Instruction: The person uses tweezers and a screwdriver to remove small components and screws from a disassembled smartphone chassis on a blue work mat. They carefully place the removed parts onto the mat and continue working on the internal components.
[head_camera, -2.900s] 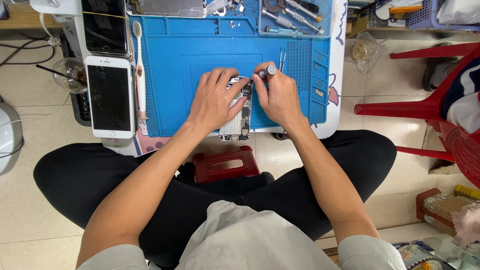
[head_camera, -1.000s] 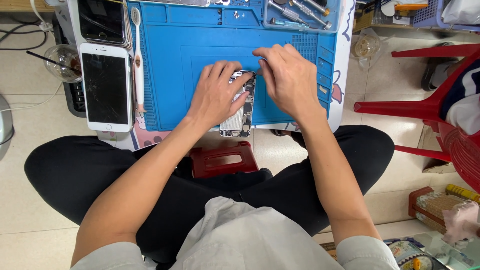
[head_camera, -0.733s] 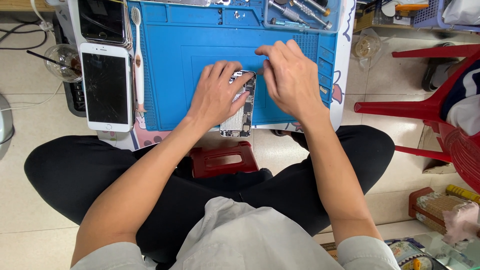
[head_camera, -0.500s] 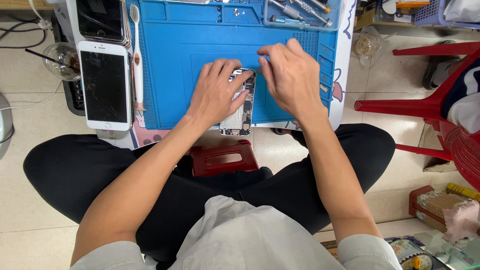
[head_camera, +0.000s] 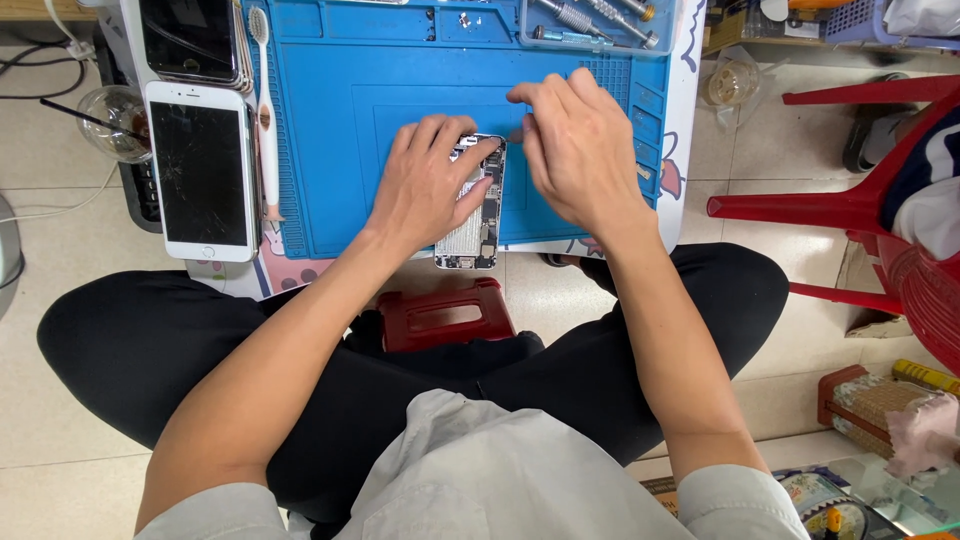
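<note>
- The opened phone body (head_camera: 470, 215) lies lengthwise on the blue repair mat (head_camera: 330, 130), its near end overhanging the mat's 6 o'clock edge, just where it lay a second ago.
- The left hand (head_camera: 425, 185) stays pressed flat over the phone's upper half, pinning it rather than gripping it.
- The right hand (head_camera: 580, 150) has drifted from directly over the phone's top end to its 2 o'clock side, fingers curled and pinched together; what they hold, if anything, cannot be told.
- Judged from that shift, work on the phone's top end has paused while the body is kept steady.
- A cracked white phone (head_camera: 202, 170) lies at 9 o'clock, a white brush (head_camera: 265, 110) beside it, and screwdrivers (head_camera: 590, 22) rest at 1 o'clock.
</note>
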